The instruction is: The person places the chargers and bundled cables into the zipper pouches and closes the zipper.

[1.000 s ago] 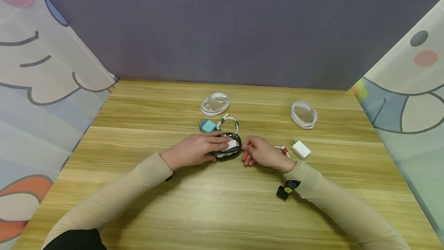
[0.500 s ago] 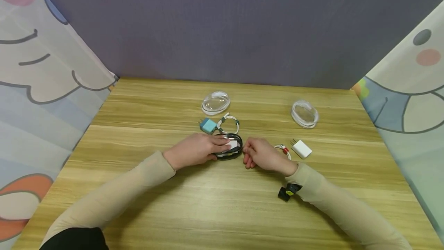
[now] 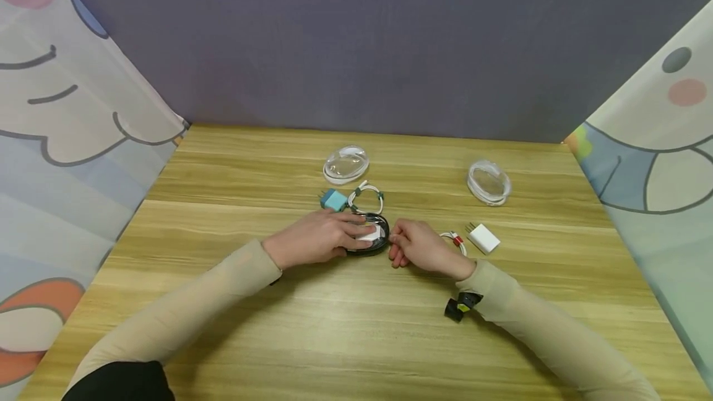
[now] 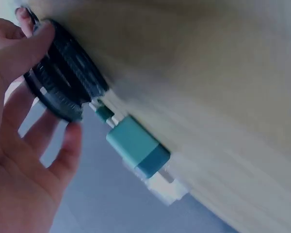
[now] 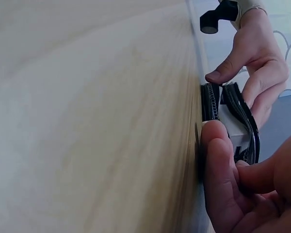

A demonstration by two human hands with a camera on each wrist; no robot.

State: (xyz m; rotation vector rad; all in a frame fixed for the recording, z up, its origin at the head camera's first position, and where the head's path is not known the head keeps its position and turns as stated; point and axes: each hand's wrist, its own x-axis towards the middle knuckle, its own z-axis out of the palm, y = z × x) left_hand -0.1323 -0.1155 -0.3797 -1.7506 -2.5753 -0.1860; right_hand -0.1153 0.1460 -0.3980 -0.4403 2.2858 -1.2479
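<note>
Round black zippered case (image 3: 372,239) with ribbed zipper edge, half open, white charger block (image 3: 372,232) inside, flat on the light wood-grain desk (image 3: 223,203) centre. Left hand (image 3: 317,239) grasps the case, thumb at the near rim, fingers over the top. Right hand (image 3: 419,245) just right of it, fingers curled, tips pinching the case edge. Teal plastic plug (image 3: 334,200) and coiled white cable (image 3: 367,198) just behind.
</note>
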